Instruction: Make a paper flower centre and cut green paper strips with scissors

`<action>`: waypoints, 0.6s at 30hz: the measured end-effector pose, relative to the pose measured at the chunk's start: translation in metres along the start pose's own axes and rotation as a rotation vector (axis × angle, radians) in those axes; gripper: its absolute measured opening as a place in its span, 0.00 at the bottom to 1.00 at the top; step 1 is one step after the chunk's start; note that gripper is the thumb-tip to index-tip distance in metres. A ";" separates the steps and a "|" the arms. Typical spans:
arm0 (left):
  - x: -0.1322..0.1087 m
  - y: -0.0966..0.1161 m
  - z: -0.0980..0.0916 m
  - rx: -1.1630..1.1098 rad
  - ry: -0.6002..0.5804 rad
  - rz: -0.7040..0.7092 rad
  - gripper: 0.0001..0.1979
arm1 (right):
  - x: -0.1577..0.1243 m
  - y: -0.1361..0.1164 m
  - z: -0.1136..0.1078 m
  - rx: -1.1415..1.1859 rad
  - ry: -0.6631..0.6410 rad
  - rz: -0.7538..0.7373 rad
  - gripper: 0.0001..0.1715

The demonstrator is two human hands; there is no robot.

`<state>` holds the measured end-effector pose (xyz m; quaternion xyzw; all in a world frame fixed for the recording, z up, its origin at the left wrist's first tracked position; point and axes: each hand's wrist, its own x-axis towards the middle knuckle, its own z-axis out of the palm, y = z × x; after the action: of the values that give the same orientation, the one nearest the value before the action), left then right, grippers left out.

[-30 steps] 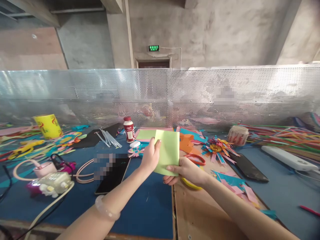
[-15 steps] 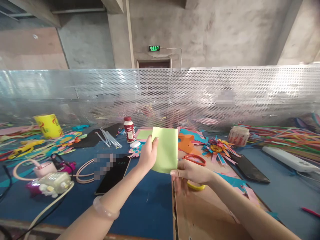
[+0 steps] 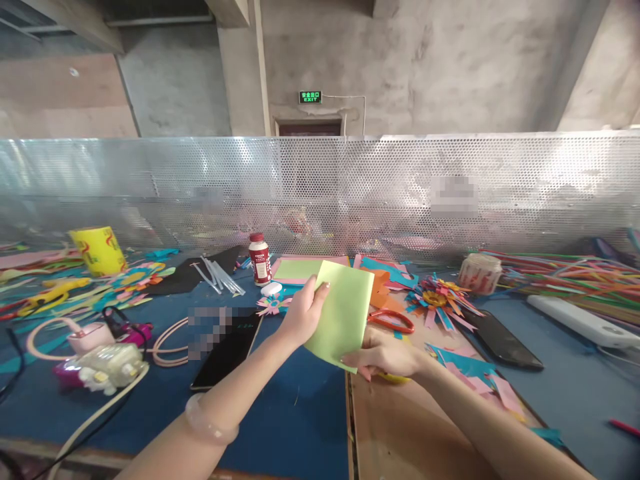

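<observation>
A light green folded paper sheet is held up above the table between both hands. My left hand pinches its upper left edge, thumb on the front. My right hand grips the lower right corner from below, fingers closed on it. The sheet tilts to the right. Under my right hand lies a yellow ring-shaped thing, mostly hidden. Red-handled scissors lie just behind the sheet on the table.
On the blue table: a black phone at left, another phone at right, a small red-capped bottle, paper flowers, coloured strips, a yellow tape roll, cables. A perforated metal screen closes the back.
The green sheet has tipped clockwise and come lower. My right hand slid from its right edge to under its bottom corner; my left hand stayed on the upper left edge.
</observation>
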<state>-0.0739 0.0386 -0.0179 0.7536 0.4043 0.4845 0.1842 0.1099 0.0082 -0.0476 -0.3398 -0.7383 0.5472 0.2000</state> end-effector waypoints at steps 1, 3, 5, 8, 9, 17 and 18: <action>0.000 0.000 0.000 0.010 0.000 0.000 0.13 | 0.000 0.001 0.000 0.011 -0.005 0.004 0.22; 0.001 0.000 -0.002 0.024 0.013 0.001 0.13 | 0.000 0.001 0.001 0.023 -0.014 0.006 0.22; 0.001 0.000 -0.002 0.013 0.015 -0.005 0.13 | 0.000 0.000 0.001 0.021 -0.006 0.004 0.22; 0.000 0.001 -0.002 -0.013 -0.025 -0.012 0.13 | -0.001 -0.003 -0.001 0.035 0.029 -0.013 0.25; 0.000 0.002 -0.001 -0.019 -0.039 -0.012 0.13 | -0.001 -0.004 -0.001 0.041 0.042 -0.023 0.26; -0.001 0.005 -0.002 0.028 -0.038 0.013 0.12 | 0.001 -0.004 -0.005 0.015 0.061 -0.110 0.23; -0.002 0.005 -0.002 0.034 -0.039 0.014 0.12 | 0.001 -0.004 -0.005 0.007 0.056 -0.105 0.23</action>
<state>-0.0738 0.0343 -0.0150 0.7689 0.4033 0.4640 0.1759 0.1118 0.0114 -0.0426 -0.3154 -0.7473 0.5287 0.2502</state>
